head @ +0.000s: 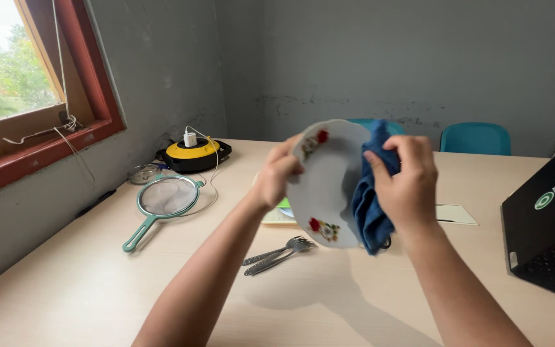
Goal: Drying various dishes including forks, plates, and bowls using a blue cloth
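My left hand (277,177) grips the left rim of a white plate (325,186) with red flower prints, held tilted up on edge above the table. My right hand (406,183) clutches a blue cloth (370,212) and presses it against the plate's right side. The cloth hangs down past the plate's lower edge. Below the plate, two metal forks (277,254) lie side by side on the beige table (97,283).
A green-handled sieve (162,202) lies at the left, with a yellow and black cable reel (194,154) and a white plug behind it. An open black laptop (547,225) stands at the right edge. Teal chairs (476,138) sit at the far side. A window is at the upper left.
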